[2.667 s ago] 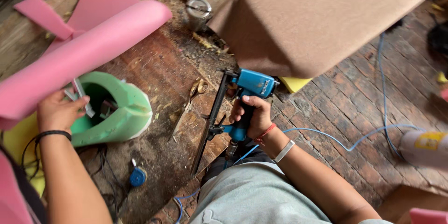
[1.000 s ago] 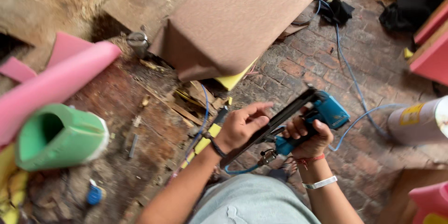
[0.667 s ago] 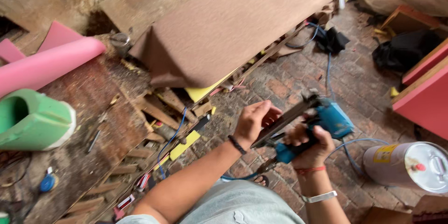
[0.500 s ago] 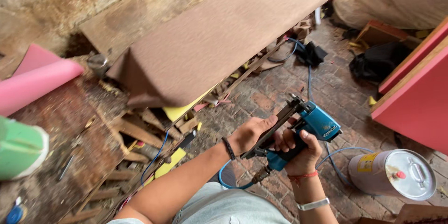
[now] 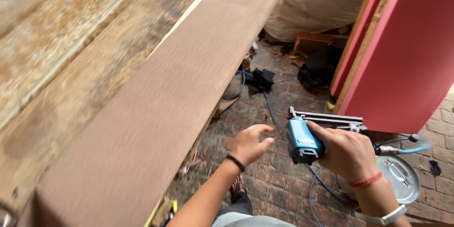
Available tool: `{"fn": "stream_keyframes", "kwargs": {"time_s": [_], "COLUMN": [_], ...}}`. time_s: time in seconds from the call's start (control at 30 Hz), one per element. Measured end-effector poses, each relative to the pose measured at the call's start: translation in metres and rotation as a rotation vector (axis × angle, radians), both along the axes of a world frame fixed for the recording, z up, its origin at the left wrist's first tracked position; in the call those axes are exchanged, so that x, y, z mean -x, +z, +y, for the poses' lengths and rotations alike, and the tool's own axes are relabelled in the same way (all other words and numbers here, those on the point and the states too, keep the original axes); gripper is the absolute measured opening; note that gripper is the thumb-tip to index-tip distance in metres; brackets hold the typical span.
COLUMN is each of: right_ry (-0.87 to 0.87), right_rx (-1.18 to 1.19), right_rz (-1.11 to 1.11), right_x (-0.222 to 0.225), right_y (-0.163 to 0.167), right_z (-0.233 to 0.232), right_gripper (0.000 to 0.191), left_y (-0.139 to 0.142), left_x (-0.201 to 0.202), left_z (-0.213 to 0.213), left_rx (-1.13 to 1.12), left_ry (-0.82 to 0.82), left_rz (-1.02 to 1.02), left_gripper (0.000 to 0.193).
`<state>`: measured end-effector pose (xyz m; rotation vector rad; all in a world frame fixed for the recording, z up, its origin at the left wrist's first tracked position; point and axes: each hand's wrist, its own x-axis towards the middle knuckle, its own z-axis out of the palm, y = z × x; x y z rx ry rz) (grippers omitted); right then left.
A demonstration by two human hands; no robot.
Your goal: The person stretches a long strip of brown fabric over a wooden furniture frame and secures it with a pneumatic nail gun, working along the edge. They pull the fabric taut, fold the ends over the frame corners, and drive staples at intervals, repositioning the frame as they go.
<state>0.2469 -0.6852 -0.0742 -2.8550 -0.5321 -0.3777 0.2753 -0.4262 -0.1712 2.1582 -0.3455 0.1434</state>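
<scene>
While the head camera looks down over a brick floor [image 5: 283, 194], the right hand [image 5: 347, 154] is wrapped tight around the grip of a blue staple gun [image 5: 302, 142], fingers closed on the handle and the gun's body sitting just left of the knuckles. Its long metal rail [image 5: 326, 118] runs level above that hand. A blue hose [image 5: 411, 150] leaves the tool just right of the wrist, which wears a red string, with a white band further up the forearm.

Just left of the gun, close but not touching it, the left hand [image 5: 249, 143] hovers empty with fingers loosely spread and curled, a black band at its wrist. Further left of that hand lies a long brown cloth-covered panel [image 5: 170, 99]. Right of the right hand stands a pink board [image 5: 406, 47], and a round metal lid [image 5: 399, 179] lies just below it.
</scene>
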Motion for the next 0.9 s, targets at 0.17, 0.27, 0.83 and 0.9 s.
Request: {"fn": "stream_keyframes", "kwargs": {"time_s": [0.17,0.27,0.83,0.9], "right_ry": [-0.101,-0.174,-0.073,-0.025], "right_rx": [-0.19,-0.342,-0.624,-0.627], "right_rz": [0.019,0.069,0.352,0.393], "right_x": [-0.094,-0.139,-0.578,-0.623], "right_y": [0.018,0.004,-0.069,-0.071], "right_z": [-0.004,-0.006,-0.121,-0.136], "right_gripper": [0.082,0.077,0.061,0.061], "left_y": [-0.019,-0.03,-0.143,-0.148], "left_x": [-0.122,-0.188,-0.597,-0.626], "left_z": [0.043,0.049,-0.034,-0.036], "left_rx": [-0.249,-0.351,-1.2,-1.277], "left_ry": [0.234,0.29,0.467,0.478], "left_rz": [0.211,0.235,0.133,0.241], "left_gripper": [0.04,0.046,0.077,0.078]}}
